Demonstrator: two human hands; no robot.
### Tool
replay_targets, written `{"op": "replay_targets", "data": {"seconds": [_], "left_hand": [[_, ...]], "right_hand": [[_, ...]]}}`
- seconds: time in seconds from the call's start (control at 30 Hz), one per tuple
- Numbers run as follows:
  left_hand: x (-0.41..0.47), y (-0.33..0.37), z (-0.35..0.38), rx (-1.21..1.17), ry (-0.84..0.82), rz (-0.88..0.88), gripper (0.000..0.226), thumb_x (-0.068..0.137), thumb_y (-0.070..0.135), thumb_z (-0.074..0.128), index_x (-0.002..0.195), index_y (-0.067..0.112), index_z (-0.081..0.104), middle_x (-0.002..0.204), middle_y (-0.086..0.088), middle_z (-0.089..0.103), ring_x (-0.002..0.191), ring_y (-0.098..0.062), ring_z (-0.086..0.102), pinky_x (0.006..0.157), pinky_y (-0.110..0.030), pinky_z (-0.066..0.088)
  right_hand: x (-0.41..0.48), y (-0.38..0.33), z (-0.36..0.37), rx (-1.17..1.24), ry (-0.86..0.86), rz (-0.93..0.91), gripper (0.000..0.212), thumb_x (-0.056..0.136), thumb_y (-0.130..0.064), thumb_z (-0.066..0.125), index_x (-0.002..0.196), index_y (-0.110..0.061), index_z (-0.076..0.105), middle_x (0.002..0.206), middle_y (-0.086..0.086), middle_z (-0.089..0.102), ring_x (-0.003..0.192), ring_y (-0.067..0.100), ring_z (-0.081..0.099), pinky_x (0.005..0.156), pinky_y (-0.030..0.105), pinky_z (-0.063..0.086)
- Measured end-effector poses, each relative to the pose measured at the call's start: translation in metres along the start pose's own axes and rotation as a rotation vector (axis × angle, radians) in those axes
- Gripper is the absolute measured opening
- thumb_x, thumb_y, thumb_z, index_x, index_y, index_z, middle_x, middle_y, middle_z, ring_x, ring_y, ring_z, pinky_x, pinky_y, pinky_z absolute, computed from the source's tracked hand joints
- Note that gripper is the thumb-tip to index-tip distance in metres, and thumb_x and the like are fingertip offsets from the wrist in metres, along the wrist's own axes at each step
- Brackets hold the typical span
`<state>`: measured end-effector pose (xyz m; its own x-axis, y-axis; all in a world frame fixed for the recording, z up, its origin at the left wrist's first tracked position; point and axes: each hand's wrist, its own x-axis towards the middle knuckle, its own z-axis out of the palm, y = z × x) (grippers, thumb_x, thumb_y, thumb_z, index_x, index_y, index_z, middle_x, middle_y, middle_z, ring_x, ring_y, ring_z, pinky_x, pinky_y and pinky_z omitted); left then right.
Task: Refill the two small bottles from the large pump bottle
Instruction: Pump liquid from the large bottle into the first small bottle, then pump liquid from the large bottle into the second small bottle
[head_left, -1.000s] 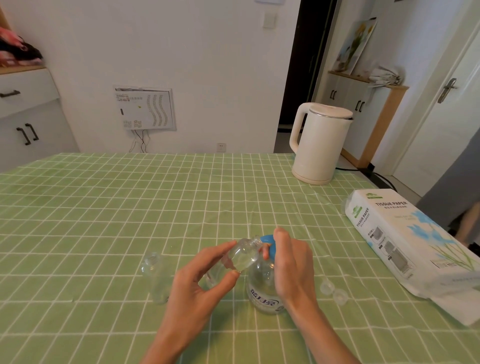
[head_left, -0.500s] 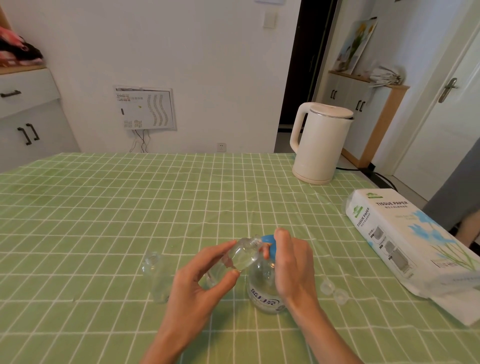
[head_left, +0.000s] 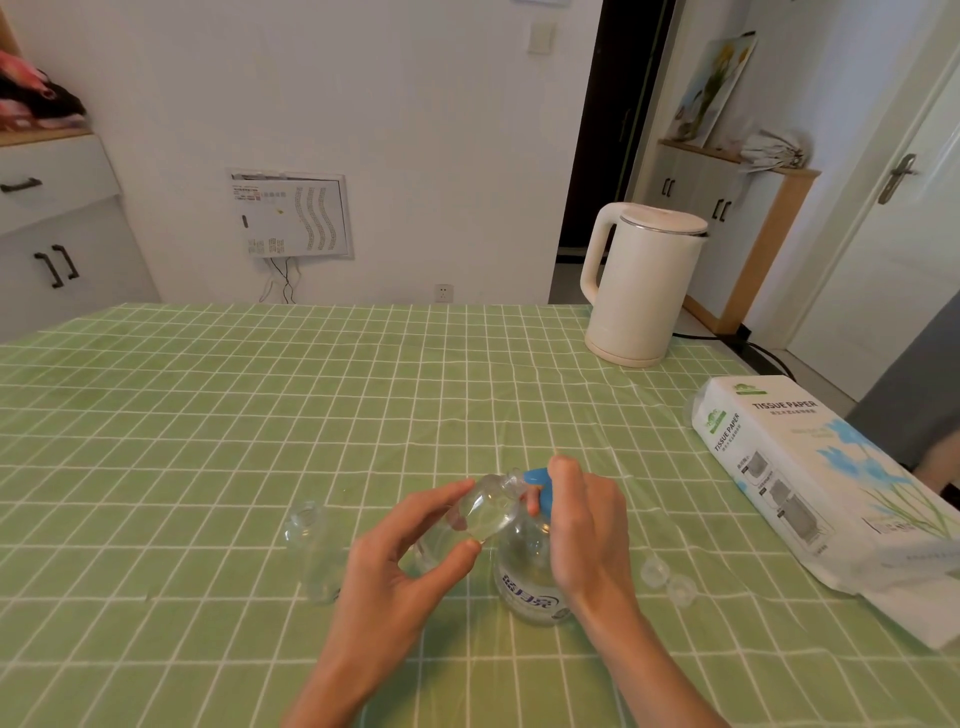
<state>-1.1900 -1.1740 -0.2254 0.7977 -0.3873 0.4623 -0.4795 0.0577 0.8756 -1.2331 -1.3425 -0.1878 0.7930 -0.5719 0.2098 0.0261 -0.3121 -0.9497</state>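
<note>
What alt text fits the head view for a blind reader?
The left hand holds a small clear bottle tilted to the blue pump of the large bottle, the right hand on the pump, over a green checked tablecloth.

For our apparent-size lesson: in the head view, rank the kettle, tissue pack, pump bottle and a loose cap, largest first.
1. tissue pack
2. kettle
3. pump bottle
4. loose cap
The pack lies nearer the camera, so its lead over the kettle is unsure.
</note>
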Motion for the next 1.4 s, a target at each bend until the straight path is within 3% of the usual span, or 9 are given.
{"op": "replay_targets", "data": {"seconds": [0.27,0.4,0.47,0.67,0.77,0.93,1.13,1.27,1.4], "left_hand": [[0.0,0.002,0.0,-0.011,0.01,-0.009,0.047,0.085,0.031,0.077,0.129,0.046,0.069,0.126,0.012,0.076,0.121,-0.015,0.07,0.107,-0.021,0.05],[-0.001,0.0,0.001,-0.04,0.028,-0.06,0.048,0.085,0.03,0.079,0.131,0.043,0.068,0.131,0.012,0.074,0.124,-0.013,0.069,0.108,-0.027,0.052],[-0.002,-0.001,0.002,-0.062,0.035,-0.107,0.053,0.088,0.024,0.079,0.136,0.042,0.065,0.135,0.011,0.071,0.125,-0.016,0.069,0.104,-0.034,0.055],[0.003,-0.012,0.013,-0.153,0.085,-0.253,0.049,0.099,-0.006,0.064,0.139,0.022,0.056,0.127,0.012,0.075,0.115,-0.016,0.074,0.1,-0.03,0.059],[0.012,-0.015,0.016,-0.114,0.103,-0.28,0.045,0.1,-0.007,0.061,0.137,0.019,0.053,0.126,0.018,0.073,0.116,-0.013,0.073,0.1,-0.031,0.059],[0.038,-0.019,0.019,-0.029,0.203,-0.321,0.044,0.097,-0.01,0.064,0.131,0.015,0.052,0.128,0.0,0.065,0.11,-0.019,0.072,0.102,-0.044,0.058],[0.061,-0.03,0.015,0.063,0.235,-0.343,0.047,0.094,-0.01,0.067,0.118,0.028,0.052,0.125,0.006,0.063,0.105,-0.003,0.071,0.096,-0.03,0.06],[0.066,-0.038,0.011,0.105,0.229,-0.354,0.048,0.094,-0.008,0.067,0.121,0.029,0.052,0.128,0.004,0.063,0.103,-0.002,0.072,0.091,-0.026,0.061],[0.063,-0.033,0.01,0.148,0.196,-0.416,0.055,0.093,-0.003,0.072,0.133,0.025,0.047,0.138,0.0,0.057,0.126,-0.014,0.063,0.108,-0.037,0.054]], "right_hand": [[-0.001,0.002,0.0,-0.009,0.018,0.0,0.068,0.087,-0.075,0.021,0.048,-0.037,0.061,0.048,-0.014,0.061,0.045,0.002,0.051,0.063,0.032,0.042],[0.0,0.005,0.001,-0.019,0.03,-0.02,0.071,0.088,-0.075,0.021,0.052,-0.03,0.061,0.067,-0.013,0.076,0.06,0.009,0.066,0.069,0.039,0.052],[0.0,0.007,0.001,-0.027,0.037,-0.027,0.07,0.088,-0.075,0.021,0.052,-0.029,0.061,0.074,-0.012,0.079,0.067,0.01,0.071,0.073,0.039,0.053],[0.002,0.009,0.002,-0.017,0.039,-0.023,0.07,0.088,-0.074,0.023,0.05,-0.025,0.057,0.073,-0.012,0.079,0.073,0.004,0.072,0.074,0.037,0.05],[0.002,0.01,0.002,-0.017,0.047,-0.031,0.071,0.088,-0.073,0.024,0.055,-0.02,0.058,0.073,-0.013,0.079,0.071,0.003,0.072,0.071,0.034,0.049],[0.002,0.01,0.002,-0.006,0.035,-0.05,0.071,0.089,-0.073,0.024,0.053,-0.024,0.061,0.071,-0.013,0.079,0.074,-0.001,0.073,0.071,0.031,0.047],[0.003,0.011,0.003,0.004,0.04,-0.055,0.07,0.087,-0.074,0.024,0.055,-0.026,0.063,0.07,-0.015,0.078,0.072,0.001,0.073,0.068,0.03,0.046],[0.002,0.01,0.003,0.006,0.046,-0.056,0.07,0.087,-0.075,0.024,0.053,-0.028,0.062,0.07,-0.016,0.078,0.073,-0.002,0.073,0.067,0.029,0.045],[0.001,0.01,0.002,0.006,0.047,-0.039,0.07,0.086,-0.075,0.024,0.052,-0.028,0.062,0.071,-0.017,0.078,0.071,-0.001,0.073,0.066,0.03,0.046]]}}
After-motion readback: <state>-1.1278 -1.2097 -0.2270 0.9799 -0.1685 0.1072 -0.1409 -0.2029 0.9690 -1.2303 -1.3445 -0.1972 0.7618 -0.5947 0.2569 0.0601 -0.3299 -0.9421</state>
